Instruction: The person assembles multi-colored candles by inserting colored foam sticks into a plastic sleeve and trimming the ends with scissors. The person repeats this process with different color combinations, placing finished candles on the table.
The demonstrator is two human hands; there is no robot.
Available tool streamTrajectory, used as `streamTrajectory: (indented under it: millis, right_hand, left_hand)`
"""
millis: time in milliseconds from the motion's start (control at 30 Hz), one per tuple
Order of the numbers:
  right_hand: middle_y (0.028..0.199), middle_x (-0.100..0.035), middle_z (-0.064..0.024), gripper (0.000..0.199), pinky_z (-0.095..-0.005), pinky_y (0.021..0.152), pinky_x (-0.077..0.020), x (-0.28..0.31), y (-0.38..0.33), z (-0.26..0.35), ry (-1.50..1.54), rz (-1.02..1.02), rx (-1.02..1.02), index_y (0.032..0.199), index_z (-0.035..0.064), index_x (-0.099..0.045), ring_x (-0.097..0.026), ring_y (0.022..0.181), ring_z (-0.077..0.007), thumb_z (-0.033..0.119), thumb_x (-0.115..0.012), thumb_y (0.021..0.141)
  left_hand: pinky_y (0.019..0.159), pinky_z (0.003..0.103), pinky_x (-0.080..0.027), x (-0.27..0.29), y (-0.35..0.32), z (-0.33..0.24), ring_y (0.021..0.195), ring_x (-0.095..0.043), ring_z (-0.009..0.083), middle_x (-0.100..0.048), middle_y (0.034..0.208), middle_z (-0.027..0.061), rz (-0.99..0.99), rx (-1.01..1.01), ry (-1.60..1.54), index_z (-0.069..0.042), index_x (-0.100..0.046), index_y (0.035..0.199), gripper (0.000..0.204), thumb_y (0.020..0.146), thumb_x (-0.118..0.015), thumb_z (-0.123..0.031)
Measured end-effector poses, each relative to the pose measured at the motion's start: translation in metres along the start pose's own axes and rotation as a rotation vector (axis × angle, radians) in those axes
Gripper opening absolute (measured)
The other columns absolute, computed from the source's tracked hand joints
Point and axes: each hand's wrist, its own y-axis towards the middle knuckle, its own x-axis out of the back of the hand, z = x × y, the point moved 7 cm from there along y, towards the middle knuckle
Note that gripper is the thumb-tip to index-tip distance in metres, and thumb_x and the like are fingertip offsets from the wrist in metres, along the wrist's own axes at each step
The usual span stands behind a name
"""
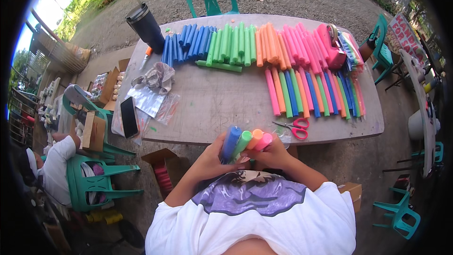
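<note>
Close to my chest, just off the table's near edge, I hold a bundle of candles side by side: a blue candle (230, 142), a green candle (243, 142), an orange candle (255, 138) and a pink candle (264, 140). My left hand (211, 159) is closed round the blue end of the bundle. Around the pink end, my right hand (277, 155) is closed too. The candles' lower parts are hidden by my hands. Red-handled scissors (299, 128) lie on the table beyond my right hand, beside a clear plastic wrapper (283, 134).
On the table (207, 99) are rows of blue (188, 42), green (231, 45), orange (271, 45) and pink candles (302, 42), with mixed-colour sets (311, 92) in front. A tumbler (145, 27), phone (129, 117), crumpled cloth (158, 78) and tape dispenser (332, 47) stand around. Someone (56, 170) sits left.
</note>
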Motion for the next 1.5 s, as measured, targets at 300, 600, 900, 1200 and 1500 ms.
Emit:
streamTrajectory:
  millis: [300,600,900,1200,1500]
  right_hand:
    - [0.110,-0.064,-0.0035,0.053,-0.0291,0.088,-0.0504,0.029,0.001,0.002,0.392,-0.116,-0.092,0.127,0.0019,-0.055,-0.061,0.103,-0.0122,0.014,-0.080,0.081]
    - [0.109,-0.064,-0.0064,0.077,-0.0281,0.088,-0.0495,0.055,-0.008,0.008,0.336,0.074,-0.121,0.142,0.0025,-0.040,-0.059,0.106,-0.0126,0.009,-0.082,0.077]
    - [0.079,-0.054,0.0047,0.042,-0.0229,0.061,-0.0407,0.068,-0.031,-0.014,-0.172,0.123,-0.147,0.121,0.0039,-0.062,-0.049,0.070,-0.0060,0.013,-0.078,0.083]
    - [0.098,-0.069,-0.0021,0.028,-0.0239,0.074,-0.0539,0.215,-0.111,0.033,-0.268,-0.685,-0.004,0.115,0.0022,-0.063,-0.063,0.085,-0.0063,0.006,-0.071,0.089]
    - [0.117,-0.069,-0.0099,0.036,-0.0321,0.099,-0.0468,0.355,-0.196,0.015,-0.791,-1.136,0.312,0.112,0.0054,-0.064,-0.060,0.119,-0.0210,-0.015,-0.056,0.084]
  left_hand:
    - [0.084,0.033,-0.050,0.002,-0.006,0.030,0.089,-0.067,0.0207,-0.069,0.095,0.0141,0.173,0.095,0.192,-0.004,-0.059,0.122,0.042,0.102,-0.048,-0.039]
    - [0.081,0.034,-0.051,-0.005,0.002,0.036,0.083,-0.068,0.0248,-0.070,0.093,0.0179,0.261,0.147,0.282,-0.008,-0.053,0.137,0.053,0.104,-0.039,-0.047]
    - [0.086,0.034,-0.050,-0.028,0.010,0.041,0.087,-0.069,0.0254,-0.070,0.099,0.0173,0.544,0.214,0.283,-0.010,-0.050,0.140,0.049,0.104,-0.042,-0.042]
    - [0.109,0.037,-0.036,-0.004,0.021,0.037,0.131,-0.049,0.0260,-0.048,0.145,0.0169,0.162,0.184,-0.140,-0.002,-0.037,0.147,0.051,0.104,-0.045,-0.028]
    - [0.107,0.037,-0.040,-0.002,0.018,0.029,0.129,-0.051,0.0262,-0.053,0.139,0.0181,0.205,0.143,0.119,0.000,-0.037,0.146,0.049,0.102,-0.050,-0.017]
